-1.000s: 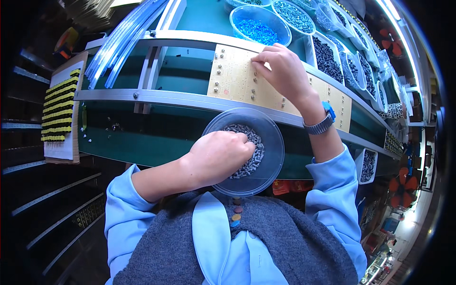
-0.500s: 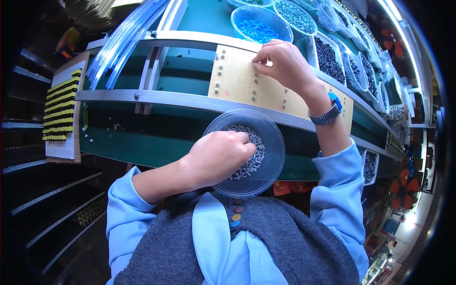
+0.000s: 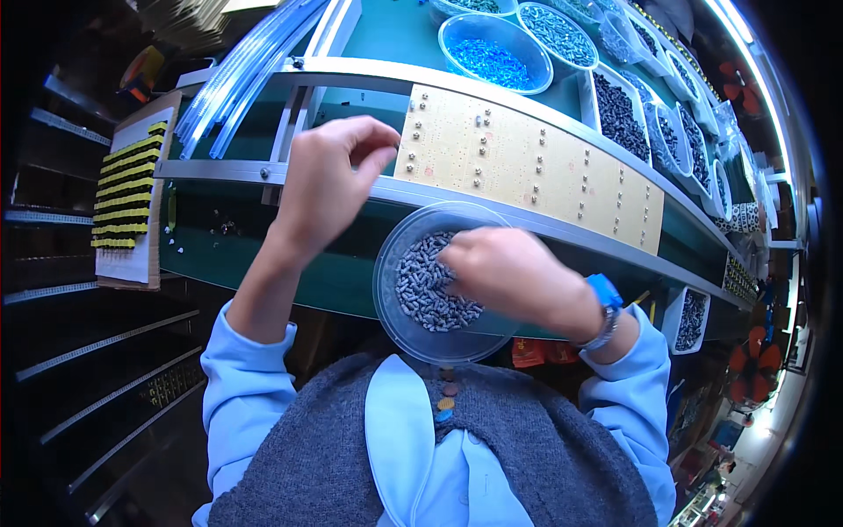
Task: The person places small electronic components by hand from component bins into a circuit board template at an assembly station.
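Head view: tan board (image 3: 514, 149) lies across the near rail (image 3: 219, 170) and the far rail (image 3: 373, 68), which presumably bear it level; left hand (image 3: 325, 180) is at its left end, thumb and fingertip curled close, whether clamped on a part I cannot tell. Clear tub (image 3: 479, 344) of grey parts (image 3: 428, 299) sits on the board's near side, apparently for easy reach; right hand (image 3: 509, 268), blurred, dips into it, fingertips among the parts, grip too hidden to judge.
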{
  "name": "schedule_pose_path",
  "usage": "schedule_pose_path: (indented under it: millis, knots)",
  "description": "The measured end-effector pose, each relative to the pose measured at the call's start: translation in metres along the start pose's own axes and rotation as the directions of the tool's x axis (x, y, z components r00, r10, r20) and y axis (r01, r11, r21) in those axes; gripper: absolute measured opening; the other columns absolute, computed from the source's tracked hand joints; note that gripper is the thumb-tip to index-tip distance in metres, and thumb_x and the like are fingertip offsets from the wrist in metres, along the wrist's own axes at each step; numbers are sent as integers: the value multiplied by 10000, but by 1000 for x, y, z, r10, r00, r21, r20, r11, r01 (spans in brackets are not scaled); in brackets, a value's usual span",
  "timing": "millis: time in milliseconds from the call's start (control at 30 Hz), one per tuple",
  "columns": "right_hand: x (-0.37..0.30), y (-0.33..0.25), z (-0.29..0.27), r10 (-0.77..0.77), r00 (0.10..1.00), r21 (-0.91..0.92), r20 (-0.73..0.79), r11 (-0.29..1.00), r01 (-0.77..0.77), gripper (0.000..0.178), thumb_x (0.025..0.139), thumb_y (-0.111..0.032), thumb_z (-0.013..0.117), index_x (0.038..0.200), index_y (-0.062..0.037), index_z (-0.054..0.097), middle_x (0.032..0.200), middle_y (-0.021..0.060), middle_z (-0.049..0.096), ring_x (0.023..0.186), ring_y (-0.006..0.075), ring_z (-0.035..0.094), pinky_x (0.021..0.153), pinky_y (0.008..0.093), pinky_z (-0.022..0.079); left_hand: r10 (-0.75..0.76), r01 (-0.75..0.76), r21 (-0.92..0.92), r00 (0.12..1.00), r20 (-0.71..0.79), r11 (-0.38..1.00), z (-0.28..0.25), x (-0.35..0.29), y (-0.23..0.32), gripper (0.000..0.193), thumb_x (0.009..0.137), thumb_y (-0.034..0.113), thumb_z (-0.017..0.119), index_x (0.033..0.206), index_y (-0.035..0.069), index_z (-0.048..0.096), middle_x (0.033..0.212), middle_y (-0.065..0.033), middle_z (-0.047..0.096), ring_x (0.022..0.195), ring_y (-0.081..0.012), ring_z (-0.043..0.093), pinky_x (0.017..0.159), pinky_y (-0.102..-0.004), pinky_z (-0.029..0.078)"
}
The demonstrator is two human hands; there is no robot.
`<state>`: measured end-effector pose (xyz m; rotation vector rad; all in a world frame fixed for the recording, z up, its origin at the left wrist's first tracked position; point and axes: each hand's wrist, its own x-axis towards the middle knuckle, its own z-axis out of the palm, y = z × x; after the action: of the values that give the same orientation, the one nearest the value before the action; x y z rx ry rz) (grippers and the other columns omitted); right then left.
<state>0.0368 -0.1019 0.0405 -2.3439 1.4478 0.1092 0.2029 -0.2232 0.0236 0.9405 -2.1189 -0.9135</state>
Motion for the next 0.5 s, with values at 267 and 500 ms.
schedule_pose_path:
  millis: [267, 500]
  knots:
    - [4, 0, 22, -144, 988, 32, -53, 989, 145, 68, 798, -72, 542, 819, -8, 555, 874, 119, 537, 724, 259, 543, 692, 339, 480, -3, 10, 117, 998, -61, 993, 24, 23, -24, 109, 781, -17, 652, 880, -23, 697, 774, -109, 681, 607, -138, 599, 575, -213, 517]
    - [2, 3, 31, -218, 944, 0, -248, 974, 225, 65, 782, -62, 557, 824, -13, 548, 840, 112, 550, 726, 248, 551, 686, 335, 481, -4, 13, 140, 998, -66, 990, 28, 22, -22, 122, 786, -10, 649, 898, -29, 695, 780, -116, 682, 589, -138, 591, 550, -212, 511]
